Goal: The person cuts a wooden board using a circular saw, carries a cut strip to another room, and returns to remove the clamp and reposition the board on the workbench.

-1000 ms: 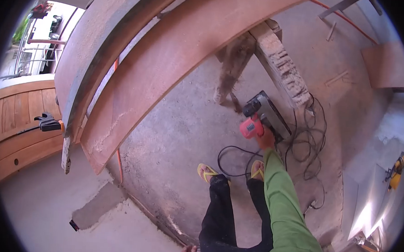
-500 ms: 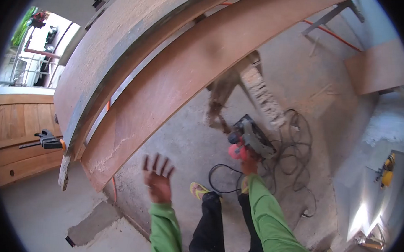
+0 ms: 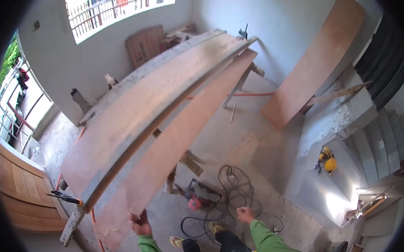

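Observation:
A long strip of reddish plywood lies along the near side of the workbench. My left hand is at its near edge, with the fingers closed on the board. My right hand hangs over the floor to the right, fingers curled together and nothing visible in them. On the concrete between the bench and the cable sits a circular saw with a red handle, apart from both hands. Its black cord lies in loops beside it.
A dusty plywood sheet with a straightedge covers the bench, held by a clamp at the near end. Another plywood panel leans on the wall. A yellow tool lies near the stairs. Scrap sticks lie on the floor.
My right hand has let go of the circular saw, which now rests on the floor. My left hand has moved from open in the air onto the plywood strip. The view has tilted up.

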Motion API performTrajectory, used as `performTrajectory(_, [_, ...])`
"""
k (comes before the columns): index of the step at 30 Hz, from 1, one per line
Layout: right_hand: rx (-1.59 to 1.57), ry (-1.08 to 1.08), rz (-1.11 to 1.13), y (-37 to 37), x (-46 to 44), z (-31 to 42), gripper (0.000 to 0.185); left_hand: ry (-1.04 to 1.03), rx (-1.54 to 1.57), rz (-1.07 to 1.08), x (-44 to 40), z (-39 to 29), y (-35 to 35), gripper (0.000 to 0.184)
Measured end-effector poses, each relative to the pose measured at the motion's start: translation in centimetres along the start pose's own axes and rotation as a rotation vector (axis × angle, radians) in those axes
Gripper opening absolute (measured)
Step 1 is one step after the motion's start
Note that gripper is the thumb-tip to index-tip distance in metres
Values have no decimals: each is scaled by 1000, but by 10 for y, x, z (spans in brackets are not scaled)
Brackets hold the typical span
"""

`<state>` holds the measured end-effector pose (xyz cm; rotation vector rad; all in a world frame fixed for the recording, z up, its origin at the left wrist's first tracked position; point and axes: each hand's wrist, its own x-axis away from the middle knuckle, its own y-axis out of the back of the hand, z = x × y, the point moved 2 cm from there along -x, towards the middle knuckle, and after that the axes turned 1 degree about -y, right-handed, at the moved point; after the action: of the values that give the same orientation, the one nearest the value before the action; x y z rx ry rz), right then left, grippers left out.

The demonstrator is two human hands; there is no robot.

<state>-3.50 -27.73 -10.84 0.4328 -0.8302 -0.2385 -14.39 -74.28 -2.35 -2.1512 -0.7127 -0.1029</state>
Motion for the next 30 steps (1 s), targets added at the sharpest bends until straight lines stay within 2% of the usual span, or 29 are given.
performTrajectory(2, [-304, -97, 3, 33, 10, 46, 38, 71, 11, -37, 49, -5, -19, 44])
performTrajectory(4, [-548, -41, -24, 57, 2, 91, 47, 143, 60, 78, 97, -3, -35, 40])
performTrajectory(6, [-753, 26, 85, 78, -29, 133, 60, 211, 152, -2, 149, -3, -78, 39])
performTrajectory(8, [-1003, 14, 197, 88, -64, 180, 70, 178, 140, -48, 195, 5, -96, 40])
performTrajectory(9, [-961, 16, 252, 99, -73, 206, 70, 168, 140, -90, 217, 15, -105, 40])
performTrajectory(10, [-1066, 36, 261, 113, -81, 234, 71, 103, 177, -147, 237, 24, -113, 40])
performTrajectory(11, [-1141, 49, 292, 121, -93, 261, 73, 93, 144, -94, 258, 34, -126, 41])
performTrajectory(13, [-1091, 144, 336, 142, -164, 272, 73, 30, 180, -48, 307, 65, -140, 43])
performTrajectory(14, [-1118, 97, 468, 159, -196, 279, 71, -107, 245, -170, 328, 83, -147, 43])
performTrajectory(15, [-991, 91, 438, 174, -202, 293, 68, -67, 180, -234, 344, 98, -160, 42])
performTrajectory(16, [-798, 227, 370, 185, -201, 300, 71, -3, 122, -298, 361, 110, -170, 41])
performTrajectory(17, [-714, 292, 391, 190, -220, 304, 66, -53, 158, -355, 373, 127, -174, 40])
performTrajectory(19, [-666, 461, 553, 202, -283, 299, 56, -80, 169, -435, 378, 126, -185, 39])
performTrajectory(20, [-685, 543, 695, 203, -318, 296, 51, -54, 139, -463, 386, 117, -195, 39])
performTrajectory(21, [-732, 645, 884, 204, -364, 290, 48, -157, 135, -512, 393, 117, -198, 40])
performTrajectory(23, [-597, 459, 775, 203, -320, 308, 52, -311, 24, -617, 393, 131, -190, 41])
performTrajectory(24, [-512, 314, 570, 213, -301, 304, 58, -359, -74, -672, 384, 148, -169, 42])
performTrajectory(25, [-363, 364, 502, 211, -303, 297, 52, -213, 11, -728, 378, 164, -153, 40])
performTrajectory(26, [-213, 407, 430, 208, -301, 290, 47, -240, 24, -751, 377, 167, -144, 40])
performTrajectory(28, [-73, 408, 424, 179, -272, 281, 47, -205, -96, -795, 390, 161, -128, 37])
performTrajectory(29, [-28, 391, 464, 158, -251, 276, 47, -333, -250, -730, 398, 160, -126, 36])
performTrajectory(30, [2, 364, 517, 138, -230, 273, 47, -413, -223, -743, 398, 163, -131, 36])
